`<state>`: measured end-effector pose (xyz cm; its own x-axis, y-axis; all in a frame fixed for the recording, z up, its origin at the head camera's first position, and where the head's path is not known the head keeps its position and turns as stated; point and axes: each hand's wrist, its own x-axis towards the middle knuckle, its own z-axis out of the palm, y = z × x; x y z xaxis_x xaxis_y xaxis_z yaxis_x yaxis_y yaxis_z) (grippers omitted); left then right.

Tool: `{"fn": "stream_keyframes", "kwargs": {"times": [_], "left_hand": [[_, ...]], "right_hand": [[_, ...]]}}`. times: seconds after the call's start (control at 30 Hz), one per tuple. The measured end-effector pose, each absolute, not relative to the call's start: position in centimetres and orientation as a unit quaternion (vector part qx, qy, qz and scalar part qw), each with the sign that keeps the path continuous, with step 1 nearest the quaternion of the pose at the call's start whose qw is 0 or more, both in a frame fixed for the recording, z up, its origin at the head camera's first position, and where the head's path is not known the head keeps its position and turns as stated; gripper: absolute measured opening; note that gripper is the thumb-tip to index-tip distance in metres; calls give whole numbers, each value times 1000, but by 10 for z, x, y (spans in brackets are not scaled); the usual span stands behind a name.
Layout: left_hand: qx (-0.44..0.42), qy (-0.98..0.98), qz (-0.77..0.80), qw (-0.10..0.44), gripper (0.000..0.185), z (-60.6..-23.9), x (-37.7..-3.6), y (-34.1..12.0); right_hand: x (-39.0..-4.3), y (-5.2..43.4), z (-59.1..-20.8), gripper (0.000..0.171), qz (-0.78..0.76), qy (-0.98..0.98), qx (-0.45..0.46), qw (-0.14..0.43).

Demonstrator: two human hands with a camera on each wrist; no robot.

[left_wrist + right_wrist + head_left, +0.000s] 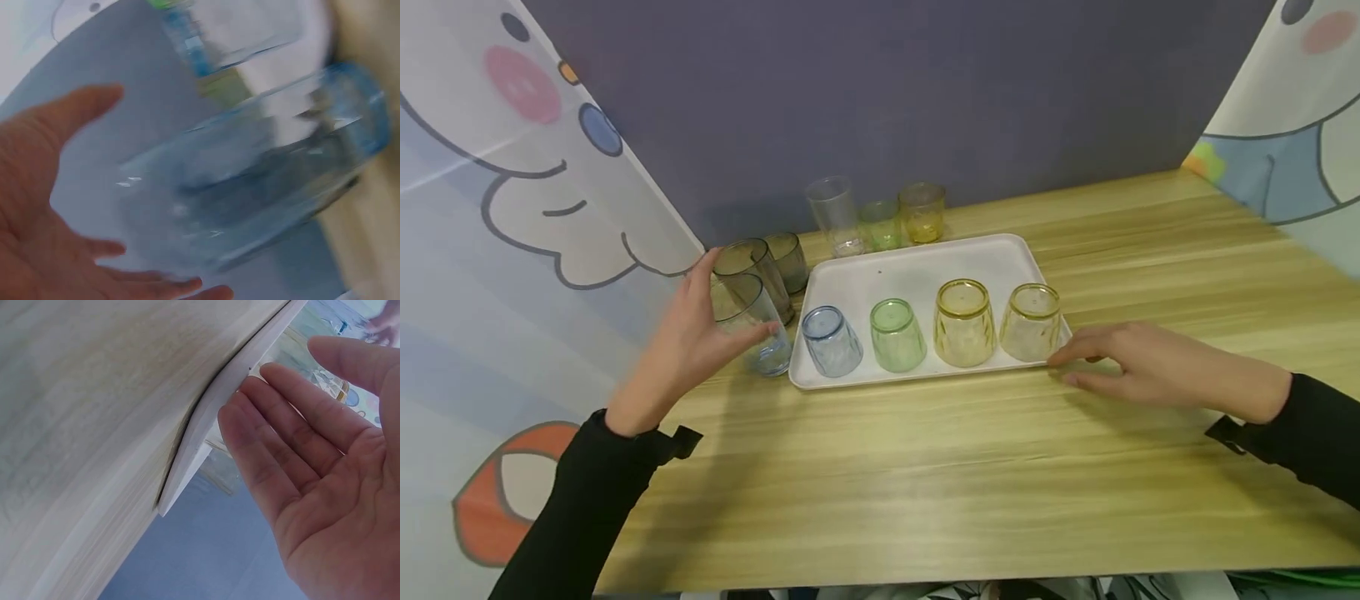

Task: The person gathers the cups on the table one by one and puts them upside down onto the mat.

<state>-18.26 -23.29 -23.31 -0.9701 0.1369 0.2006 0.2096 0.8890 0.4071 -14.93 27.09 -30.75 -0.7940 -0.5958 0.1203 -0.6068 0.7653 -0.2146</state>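
Left hand (688, 342) loose, thumb and fingers spread about tall bluish glass (770, 357), not gripping; glass upright on surface (925, 483), left of white tray (857, 279). Right hand (1131, 360) relaxed, fingertips at tray's corner.

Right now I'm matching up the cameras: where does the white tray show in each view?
Head: white tray, mid-picture, under four glasses.
Left wrist: tray, blurred, upper right, partly behind the tall glass.
Right wrist: tray edge, upper middle, beside the right hand.
Shared landmark: the wooden tabletop.
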Motion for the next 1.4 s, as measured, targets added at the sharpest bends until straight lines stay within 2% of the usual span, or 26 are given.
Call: {"fn": "stream_keyframes", "kwargs": {"times": [0.13, 0.27, 0.47, 0.7, 0.87, 0.9, 0.93, 1.07, 1.2, 1.33, 1.4], "left_hand": [[-57, -947, -311, 60, 123, -264, -198, -254], [-8, -933, -359, 35, 113, -287, -211, -272], [-5, -904, -428, 12, 109, -282, -208, -264], [3, -895, -446, -23, 89, -292, -206, -255], [5, -892, -451, -9, 84, -300, -202, -255], [5, -887, -461, -1, 77, -300, -200, -256], [9, -882, -471, 11, 69, -298, -198, -256], [4, -868, -489, 83, 64, -289, -191, -254], [-17, -865, -483, 135, 67, -277, -187, -248], [-61, -853, -501, 136, 61, -270, -186, -238], [-84, -854, -497, 127, 65, -265, -188, -231]], "right_hand": [[-147, 274, -308, 22, 124, -937, 324, 33], [-147, 274, -309, 23, 132, -932, 334, 42], [-149, 275, -310, 24, 145, -931, 333, 39], [-150, 275, -311, 24, 144, -933, 330, 28], [-150, 274, -310, 24, 139, -931, 334, 36], [-150, 274, -310, 24, 139, -931, 336, 37], [-150, 274, -310, 24, 140, -930, 338, 38], [-151, 274, -310, 24, 147, -930, 336, 34], [-152, 274, -309, 23, 146, -931, 334, 37], [-152, 274, -311, 23, 129, -928, 345, 58], [-152, 273, -311, 25, 125, -921, 361, 78]]}}
